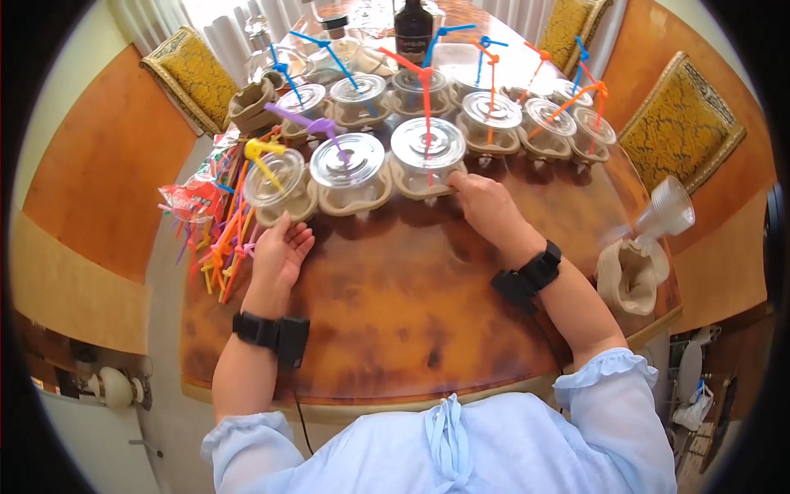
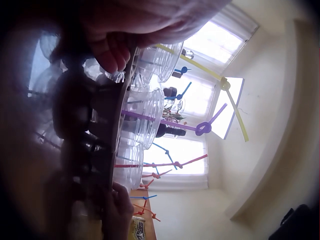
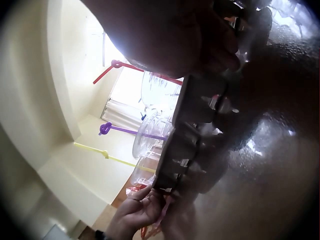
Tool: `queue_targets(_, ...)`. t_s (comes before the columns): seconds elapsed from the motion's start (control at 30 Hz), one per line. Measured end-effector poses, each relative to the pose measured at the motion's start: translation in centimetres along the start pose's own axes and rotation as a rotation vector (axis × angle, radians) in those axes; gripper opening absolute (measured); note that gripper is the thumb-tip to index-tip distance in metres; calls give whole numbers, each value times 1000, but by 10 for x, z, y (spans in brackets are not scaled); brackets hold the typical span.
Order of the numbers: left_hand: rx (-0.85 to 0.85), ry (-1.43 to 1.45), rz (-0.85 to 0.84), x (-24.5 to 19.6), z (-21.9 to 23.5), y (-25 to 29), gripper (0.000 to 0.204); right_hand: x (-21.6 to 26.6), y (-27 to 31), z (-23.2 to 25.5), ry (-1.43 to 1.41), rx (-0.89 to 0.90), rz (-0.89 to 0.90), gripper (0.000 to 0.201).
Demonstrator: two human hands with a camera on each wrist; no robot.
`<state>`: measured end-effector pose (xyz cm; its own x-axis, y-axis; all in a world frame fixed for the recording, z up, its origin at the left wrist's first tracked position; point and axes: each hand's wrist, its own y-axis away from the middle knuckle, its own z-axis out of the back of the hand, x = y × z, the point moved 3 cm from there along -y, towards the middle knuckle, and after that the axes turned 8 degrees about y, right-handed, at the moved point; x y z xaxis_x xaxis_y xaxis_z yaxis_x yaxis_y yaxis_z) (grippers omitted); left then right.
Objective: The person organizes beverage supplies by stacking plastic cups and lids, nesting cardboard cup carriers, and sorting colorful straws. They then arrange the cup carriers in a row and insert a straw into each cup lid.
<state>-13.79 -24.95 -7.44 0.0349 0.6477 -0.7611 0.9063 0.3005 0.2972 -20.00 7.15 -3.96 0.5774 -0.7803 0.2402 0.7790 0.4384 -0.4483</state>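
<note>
A beige pulp cup carrier (image 1: 354, 200) lies across the table's middle, with three clear lidded cups in a row. Knotted straws stand in them: a yellow straw (image 1: 265, 154) at left, a purple straw (image 1: 317, 125) in the middle and a red straw (image 1: 426, 107) at right. My left hand (image 1: 281, 249) holds the carrier's left end from the near side. At the opposite end, my right hand (image 1: 490, 210) grips the right corner. The right wrist view shows the carrier's side (image 3: 192, 102) stretching between both hands, and the left hand's fingers (image 3: 145, 200) at its far end.
More lidded cups (image 1: 491, 111) with knotted blue and orange straws stand in carriers behind. Loose coloured straws (image 1: 222, 243) and a red wrapper (image 1: 193, 202) lie at left. Stacked clear cups (image 1: 668, 206) and nested carriers (image 1: 632, 276) sit at right. A dark bottle (image 1: 413, 33) stands at the back.
</note>
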Motion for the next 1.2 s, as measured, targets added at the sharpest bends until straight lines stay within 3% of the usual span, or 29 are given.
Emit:
queue_targets(0.17, 12, 20, 27, 6, 21, 12, 19, 7, 28, 15, 2, 0, -52, 16)
queue_targets(0.27, 54, 16, 61, 5, 14, 15, 21, 4, 35, 45, -68, -85, -155, 21)
queue_targets(0.37, 96, -11, 63, 7, 7, 22, 22, -29, 26, 67, 98, -240, -301, 24)
queue_targets(0.57, 266, -89, 86, 10, 11, 25, 14, -87, -3, 40, 273, 18, -537, 37)
queue_targets(0.67, 317, -113, 113, 9, 11, 29, 12, -102, -10, 24, 217, 67, -531, 33)
queue_targets(0.8, 324, -128, 118, 9, 6, 33, 11, -113, -7, 21, 174, -4, -478, 25)
queue_targets(0.97, 344, -148, 135, 8, 0, 39, 10, -93, 28, 31, 176, -75, -417, 22)
queue_targets(1.2, 392, -207, 146, 11, -3, 42, 12, -51, 72, 51, 140, -11, -436, 20)
